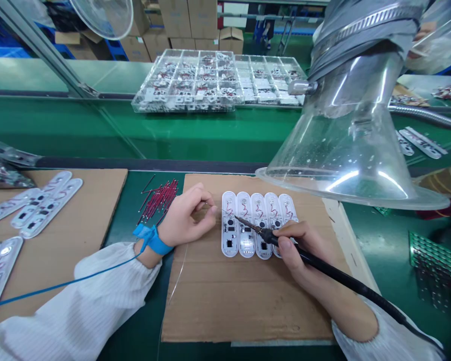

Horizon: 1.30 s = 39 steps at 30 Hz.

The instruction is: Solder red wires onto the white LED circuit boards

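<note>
Several white oblong pieces with small circuit boards and red wires point(261, 250) stand side by side on a cardboard sheet point(248, 306). My right hand point(300, 248) holds a black soldering iron point(334, 273), its tip over the upper middle of the leftmost two pieces. My left hand point(188, 213), with a blue wrist strap point(158, 240), is just left of the pieces, its thumb and forefinger pinched on a thin wire point(221, 210) that reaches toward the iron tip. Beside that hand lies a pile of red wires point(160, 199).
A clear funnel-shaped hood point(342, 145) hangs low at the upper right. Clear compartment trays point(190, 82) stand on the shelf behind. More white pieces point(52, 208) lie on cardboard at left. A green circuit panel point(436, 255) is at right.
</note>
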Tool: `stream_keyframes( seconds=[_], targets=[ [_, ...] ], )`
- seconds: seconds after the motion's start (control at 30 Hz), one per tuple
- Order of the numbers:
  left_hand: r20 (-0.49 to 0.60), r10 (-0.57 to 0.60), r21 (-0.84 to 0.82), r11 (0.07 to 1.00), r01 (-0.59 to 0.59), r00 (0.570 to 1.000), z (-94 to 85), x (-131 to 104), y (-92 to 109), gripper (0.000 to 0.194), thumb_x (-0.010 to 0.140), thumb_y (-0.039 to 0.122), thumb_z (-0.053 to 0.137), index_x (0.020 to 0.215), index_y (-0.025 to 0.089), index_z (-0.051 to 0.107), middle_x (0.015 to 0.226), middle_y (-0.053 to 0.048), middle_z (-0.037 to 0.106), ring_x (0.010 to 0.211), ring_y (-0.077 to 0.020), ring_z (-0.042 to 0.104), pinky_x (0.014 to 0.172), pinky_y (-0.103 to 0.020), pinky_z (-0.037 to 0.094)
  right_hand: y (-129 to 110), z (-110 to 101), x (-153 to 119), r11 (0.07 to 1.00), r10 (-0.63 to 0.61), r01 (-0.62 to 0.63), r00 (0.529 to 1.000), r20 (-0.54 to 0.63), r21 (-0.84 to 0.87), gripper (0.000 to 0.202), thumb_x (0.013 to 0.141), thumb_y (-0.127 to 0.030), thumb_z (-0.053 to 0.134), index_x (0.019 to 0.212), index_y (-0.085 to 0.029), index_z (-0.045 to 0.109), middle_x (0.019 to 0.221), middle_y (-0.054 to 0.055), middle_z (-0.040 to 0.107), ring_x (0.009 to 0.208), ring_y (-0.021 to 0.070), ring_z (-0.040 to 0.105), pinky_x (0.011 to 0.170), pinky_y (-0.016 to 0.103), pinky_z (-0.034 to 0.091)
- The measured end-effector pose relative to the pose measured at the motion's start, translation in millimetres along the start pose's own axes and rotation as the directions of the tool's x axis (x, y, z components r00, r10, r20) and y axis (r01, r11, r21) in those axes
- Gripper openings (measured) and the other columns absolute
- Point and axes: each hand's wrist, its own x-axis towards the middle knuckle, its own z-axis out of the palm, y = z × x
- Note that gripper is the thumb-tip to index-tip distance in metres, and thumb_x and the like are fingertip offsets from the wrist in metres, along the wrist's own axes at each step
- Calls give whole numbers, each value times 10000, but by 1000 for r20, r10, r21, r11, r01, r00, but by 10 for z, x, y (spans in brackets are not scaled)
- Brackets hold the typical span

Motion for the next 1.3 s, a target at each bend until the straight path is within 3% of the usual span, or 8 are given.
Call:
stream_keyframes(
  seconds=[0.17, 0.47, 0.63, 0.93, 1.13, 1.3],
  targets=[
    [14, -2, 6, 1000, 2, 1000, 6, -3, -1, 157, 950, 101, 637, 941, 234, 554, 731, 74, 425, 602, -107, 432, 553, -241, 354, 21, 18, 9, 999, -4, 4, 1000, 11, -37, 155, 1085, -363, 670, 966, -273, 712, 806, 5, 817, 650, 183, 778, 598, 286, 593],
    [47, 8, 10, 1000, -8, 999, 6, 10, 5, 151, 955, 108, 630, 931, 233, 548, 729, 75, 425, 601, -105, 437, 553, -240, 347, 38, 34, 4, 999, -36, 38, 998, 42, -35, 66, 1045, -262, 684, 984, -281, 702, 824, -12, 824, 666, 182, 789, 601, 277, 593],
    [68, 6, 13, 1000, -7, 998, 7, 17, 19, 144, 951, 112, 626, 929, 232, 549, 732, 74, 433, 598, -105, 441, 549, -244, 344, 40, 42, 3, 999, -2, 3, 999, 53, -33, 91, 1047, -289, 675, 962, -277, 706, 824, 2, 818, 669, 190, 780, 604, 291, 600],
    [-24, 14, 8, 1000, -13, 1000, -5, 15, 23, 192, 918, 70, 616, 925, 239, 525, 734, 68, 430, 610, -115, 407, 556, -251, 346, -8, -9, -68, 996, 83, -83, 997, 0, 7, 169, 1111, -397, 656, 1021, -269, 719, 827, 18, 783, 645, 182, 745, 592, 295, 595],
    [-7, 17, -9, 1000, -17, 1000, -2, 18, 17, 192, 915, 73, 616, 922, 238, 518, 736, 75, 402, 606, -107, 402, 554, -243, 328, -91, 89, -12, 999, -32, 31, 999, -18, -41, 71, 1081, -304, 675, 1019, -283, 701, 802, -30, 796, 614, 146, 748, 563, 240, 565],
    [14, 25, 9, 1000, -25, 1000, 1, 33, 34, 184, 917, 76, 605, 913, 238, 518, 726, 75, 412, 602, -114, 411, 551, -250, 328, -65, 109, 13, 998, -39, 40, 999, 25, -53, 41, 1064, -275, 683, 1030, -286, 703, 795, -42, 802, 614, 142, 761, 563, 227, 569]
  ],
)
